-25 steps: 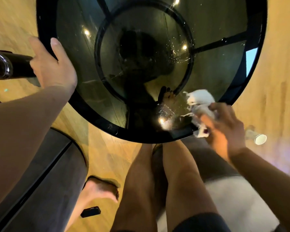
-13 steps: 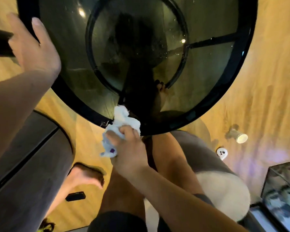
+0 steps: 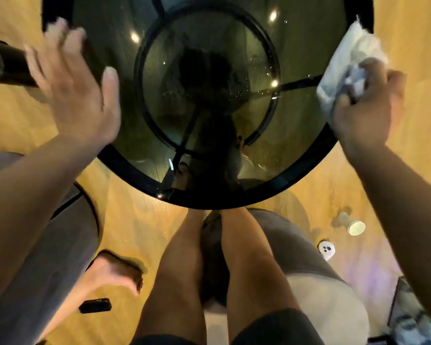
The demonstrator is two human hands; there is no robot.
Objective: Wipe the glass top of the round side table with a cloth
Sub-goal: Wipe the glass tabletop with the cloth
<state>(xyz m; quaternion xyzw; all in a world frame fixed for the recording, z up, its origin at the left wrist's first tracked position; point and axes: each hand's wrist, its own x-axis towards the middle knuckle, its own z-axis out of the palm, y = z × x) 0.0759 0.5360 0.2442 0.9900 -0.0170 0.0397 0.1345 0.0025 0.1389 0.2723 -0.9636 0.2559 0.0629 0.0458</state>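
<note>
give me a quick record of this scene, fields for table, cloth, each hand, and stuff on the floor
table: round side table, dark glass top in a black rim
cloth: white cloth, bunched, at the table's right edge
right hand: right hand gripping the cloth
left hand: left hand open, fingers spread, at the table's left edge
floor: wooden; paper cup on its side, small black object

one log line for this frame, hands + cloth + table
right hand: grips cloth, table's right rim | left hand: open, left rim | glass top: specks remain
</note>
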